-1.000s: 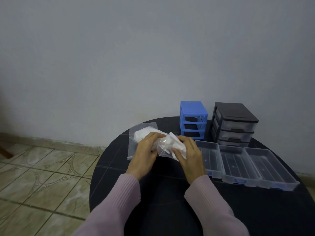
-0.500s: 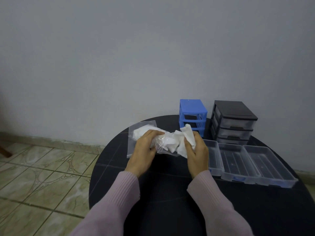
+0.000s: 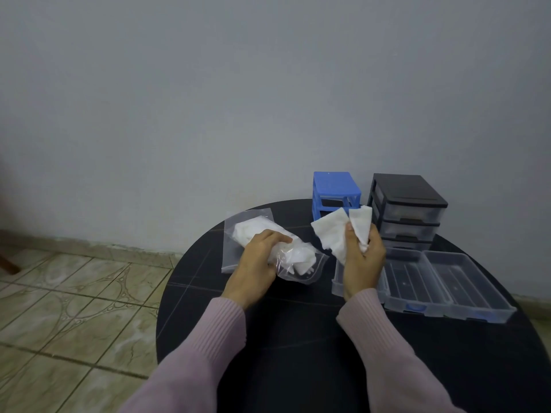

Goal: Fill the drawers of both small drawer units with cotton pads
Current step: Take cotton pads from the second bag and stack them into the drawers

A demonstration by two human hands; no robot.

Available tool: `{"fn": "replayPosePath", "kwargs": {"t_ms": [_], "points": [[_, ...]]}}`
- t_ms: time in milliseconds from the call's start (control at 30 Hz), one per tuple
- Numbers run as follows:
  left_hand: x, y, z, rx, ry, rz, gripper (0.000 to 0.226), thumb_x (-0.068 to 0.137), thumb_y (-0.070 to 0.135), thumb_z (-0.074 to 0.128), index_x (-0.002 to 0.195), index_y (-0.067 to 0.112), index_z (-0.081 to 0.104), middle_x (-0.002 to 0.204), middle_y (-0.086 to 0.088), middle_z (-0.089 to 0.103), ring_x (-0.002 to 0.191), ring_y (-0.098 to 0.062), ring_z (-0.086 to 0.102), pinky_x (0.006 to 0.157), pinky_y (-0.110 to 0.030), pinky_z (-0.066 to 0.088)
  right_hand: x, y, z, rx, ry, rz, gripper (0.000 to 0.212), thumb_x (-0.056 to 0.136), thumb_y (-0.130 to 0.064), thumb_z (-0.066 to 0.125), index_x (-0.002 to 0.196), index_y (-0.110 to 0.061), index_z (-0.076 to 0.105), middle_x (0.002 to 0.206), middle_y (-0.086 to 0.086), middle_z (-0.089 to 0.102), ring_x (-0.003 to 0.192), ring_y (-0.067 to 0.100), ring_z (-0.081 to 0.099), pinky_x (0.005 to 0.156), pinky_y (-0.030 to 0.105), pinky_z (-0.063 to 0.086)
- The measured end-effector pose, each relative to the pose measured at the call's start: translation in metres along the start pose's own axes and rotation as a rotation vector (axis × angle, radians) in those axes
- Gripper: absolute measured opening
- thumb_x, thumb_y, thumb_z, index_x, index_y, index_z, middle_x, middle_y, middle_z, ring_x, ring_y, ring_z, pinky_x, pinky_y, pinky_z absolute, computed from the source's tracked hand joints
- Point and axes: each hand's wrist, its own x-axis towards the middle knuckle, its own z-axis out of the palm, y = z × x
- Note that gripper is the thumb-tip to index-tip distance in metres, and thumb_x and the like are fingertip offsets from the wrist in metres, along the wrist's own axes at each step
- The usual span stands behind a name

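cotton pads (image 3: 334, 234): white
bag (image 3: 256, 234): clear
small unit (image 3: 335, 189): blue
larger unit (image 3: 408, 204): black, drawers translucent
loose drawers (image 3: 447, 284): clear
tabletop (image 3: 298, 338): black
sleeves (image 3: 387, 353): pale mauve, ribbed
floor (image 3: 59, 308): beige patterned tile
wall (image 3: 268, 84): grey

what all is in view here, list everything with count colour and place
table: 1, black, round, under everything
blue unit: 1, blue, table's far side, slots empty
black unit: 1, black frame, right of blue unit
drawers: 3, clear, side by side on table at right
bag: 1, clear, holds white pads, table's left
pads: a few, white, in right hand
floor: tiled, beige, left
left hand: grips bag
right hand: holds pads
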Motion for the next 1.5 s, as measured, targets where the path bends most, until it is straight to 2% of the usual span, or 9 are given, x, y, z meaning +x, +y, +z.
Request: {"fn": "replayPosePath", "kwargs": {"t_ms": [233, 333, 433, 600, 767, 900, 1033, 1133, 1500], "points": [[-0.002, 0.005, -0.002, 0.025, -0.116, 0.018, 0.051, 0.076, -0.008, 0.064, 0.121, 0.015, 0.057, 0.122, 0.003, 0.052, 0.116, -0.009, 0.042, 0.089, -0.001, 0.025, 0.003, -0.001, 0.002, 0.056, -0.024, 0.085, 0.017, 0.091, -0.01, 0.057, 0.082, -0.025, 0.057, 0.077, -0.007, 0.059, 0.067, 0.001, 0.056, 0.059, 0.012, 0.05], [-0.002, 0.005, -0.003, 0.034, -0.127, 0.016, 0.058, 0.071, -0.016, 0.057, 0.12, 0.014, 0.058, 0.122, 0.002, 0.052, 0.115, -0.009, 0.043, 0.086, 0.004, 0.023, 0.002, 0.001, 0.003, 0.054, -0.055, 0.11, 0.008, 0.092, -0.011, 0.055, 0.098, -0.011, 0.059, 0.083, -0.005, 0.06, 0.072, 0.003, 0.057, 0.06, 0.011, 0.05], [-0.002, 0.007, -0.004, 0.047, -0.118, -0.004, 0.055, 0.074, -0.015, 0.055, 0.121, 0.014, 0.057, 0.122, 0.002, 0.053, 0.112, -0.007, 0.041, 0.086, -0.004, 0.024, 0.001, 0.003, 0.002, 0.044, -0.111, 0.157, 0.016, 0.093, -0.017, 0.052, 0.107, -0.011, 0.057, 0.086, -0.007, 0.061, 0.072, 0.0, 0.059, 0.057, 0.008, 0.047], [-0.004, 0.011, -0.006, 0.015, -0.013, -0.017, 0.05, 0.078, -0.012, 0.043, 0.117, 0.013, 0.059, 0.12, -0.001, 0.056, 0.114, -0.012, 0.044, 0.09, -0.012, 0.029, -0.001, 0.005, 0.004, 0.008, -0.215, 0.213, 0.007, 0.093, -0.017, 0.054, 0.091, -0.012, 0.058, 0.081, -0.003, 0.061, 0.066, -0.001, 0.059, 0.055, 0.01, 0.047], [-0.003, 0.021, -0.007, -0.157, 0.194, -0.066, 0.025, 0.098, 0.013, 0.039, 0.113, 0.014, 0.059, 0.109, 0.007, 0.06, 0.102, -0.006, 0.053, 0.09, -0.019, 0.042, -0.003, 0.0, 0.004, -0.006, -0.299, 0.215, 0.009, 0.091, -0.015, 0.056, 0.084, -0.012, 0.059, 0.077, 0.001, 0.06, 0.066, 0.007, 0.058, 0.057, 0.015, 0.049], [-0.003, 0.03, -0.01, -0.388, 0.108, -0.12, 0.03, 0.094, 0.033, 0.052, 0.122, 0.023, 0.054, 0.104, 0.018, 0.058, 0.1, 0.003, 0.055, 0.08, -0.009, 0.046, -0.006, -0.003, 0.005, -0.008, -0.385, 0.242, 0.009, 0.091, -0.016, 0.056, 0.083, -0.015, 0.061, 0.079, 0.001, 0.062, 0.07, 0.011, 0.059, 0.06, 0.021, 0.052], [-0.006, 0.033, -0.005, -0.373, 0.065, -0.072, 0.007, 0.093, 0.023, 0.057, 0.098, 0.024, 0.062, 0.091, 0.014, 0.064, 0.086, 0.002, 0.058, 0.076, -0.017, 0.051, -0.01, -0.007, 0.008, 0.0, -0.442, 0.255, 0.01, 0.092, -0.017, 0.054, 0.085, -0.017, 0.061, 0.079, -0.002, 0.063, 0.067, 0.003, 0.062, 0.056, 0.016, 0.051], [-0.005, 0.031, -0.004, -0.356, 0.109, -0.081, 0.013, 0.094, 0.018, 0.054, 0.084, 0.023, 0.061, 0.08, 0.012, 0.062, 0.077, 0.0, 0.056, 0.072, -0.017, 0.047, -0.012, -0.008, 0.008, -0.025, -0.458, 0.251, 0.01, 0.092, -0.021, 0.053, 0.087, -0.017, 0.061, 0.08, -0.001, 0.063, 0.066, 0.001, 0.061, 0.056, 0.015, 0.05], [0.001, 0.029, -0.008, -0.646, 0.267, -0.286, 0.012, 0.084, 0.011, 0.068, 0.075, 0.003, 0.065, 0.073, -0.003, 0.066, 0.07, -0.009, 0.061, 0.058, -0.012, 0.047, -0.012, -0.013, 0.009, 0.1, -0.422, 0.321, 0.024, 0.098, -0.029, 0.038, 0.083, -0.014, 0.048, 0.073, 0.0, 0.051, 0.054, 0.002, 0.052, 0.049, 0.014, 0.044]]}}
